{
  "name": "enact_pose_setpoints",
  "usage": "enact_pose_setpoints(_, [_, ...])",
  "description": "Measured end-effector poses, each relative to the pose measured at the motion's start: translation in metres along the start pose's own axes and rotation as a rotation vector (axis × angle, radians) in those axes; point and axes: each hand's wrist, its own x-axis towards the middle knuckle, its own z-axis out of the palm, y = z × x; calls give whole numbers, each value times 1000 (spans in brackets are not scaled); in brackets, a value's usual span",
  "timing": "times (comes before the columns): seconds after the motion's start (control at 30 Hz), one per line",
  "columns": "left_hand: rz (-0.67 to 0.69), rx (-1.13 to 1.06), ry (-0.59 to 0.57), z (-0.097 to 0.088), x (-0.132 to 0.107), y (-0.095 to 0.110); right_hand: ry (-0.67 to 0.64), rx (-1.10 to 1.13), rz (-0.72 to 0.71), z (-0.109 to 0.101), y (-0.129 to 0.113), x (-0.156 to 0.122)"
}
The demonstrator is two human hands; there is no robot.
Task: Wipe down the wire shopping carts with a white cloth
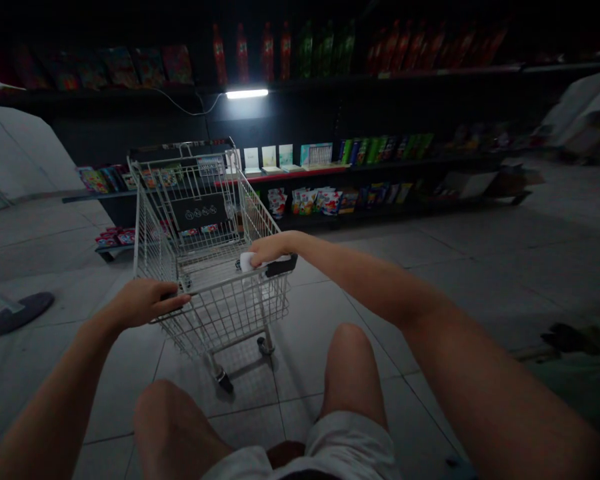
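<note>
From the head view, I register the shopping cart (225, 283) left of centre in the frame, standing on the tiled floor (320, 367). My left hand (143, 301) is at the cart's near left corner, fingers folded over the rim and grasping it. My right hand (270, 248) is at the near right corner, fingers curled over a white cloth (247, 262) and pressing it against the rim. Beyond the cart, a dark shelf unit (460, 160) spans the upper frame and bounds the far side. Its top shelf carries red bottles (267, 53) and green bottles (327, 50) at upper centre. Below them, a lit tube lamp (247, 94) is mounted above a row of upright books (269, 157); cans (373, 150) stand to their right. Snack packets (317, 201) occupy the lower level. Obstructions: a round stand base (23, 313) with a pole sits at the left edge, well apart from the cart; two bare knees (350, 347) occupy the lower centre, in front of the cart. A dark object (565, 337) at the right edge is too dim to identify.
</note>
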Motion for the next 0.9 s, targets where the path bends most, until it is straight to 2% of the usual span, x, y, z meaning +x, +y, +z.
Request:
enact_pose_setpoints(0.03, [-4,-13,-14,-1,0,-3,64,34,-12,-7,4,-11])
enact_pose_setpoints(0.1, [-37,-40,-56,-5,1,-3,280,128,-79,-22,16,-37])
enact_pose_setpoints(0.17, [-89,-50,-81,-11,7,7,601,185,-197,-26,32,-60])
enact_pose_setpoints(0.2, [-101,-45,-74,-15,12,17,785,172,-251,-20,41,-68])
enact_pose_setpoints(0.27, [-62,-21,-22,-21,27,44,1119,74,-315,10,57,-71])
enact_pose_setpoints(0.3, [-9,-25,10,-23,37,60,1245,-2,-330,34,65,-66])
enact_pose_setpoints(0.33, [40,-34,24,-24,49,77,1313,-73,-325,62,72,-59])
enact_pose_setpoints(0.43, [192,2,3,-24,83,117,1302,-234,-350,148,90,-31])
enact_pose_setpoints(0.5, [280,-27,-61,-20,99,130,1318,-262,-412,189,102,-20])
enact_pose_setpoints(0.53, [316,-78,-92,-18,105,132,1300,-274,-440,200,107,-20])
enact_pose_setpoints(0.6, [353,-201,-123,-13,110,130,1184,-304,-471,205,117,-27])
enact_pose_setpoints(0.67, [354,-294,-120,-9,111,125,1103,-303,-415,193,123,-38])
enact_pose_setpoints(0.7, [353,-320,-120,-8,111,123,1103,-285,-362,184,125,-43])
enact_pose_setpoints(0.8, [370,-343,-114,-6,110,123,1228,-190,-229,166,126,-40])
enact_pose_setpoints(0.9, [399,-322,-59,-7,109,127,1355,-61,-258,180,129,-20])
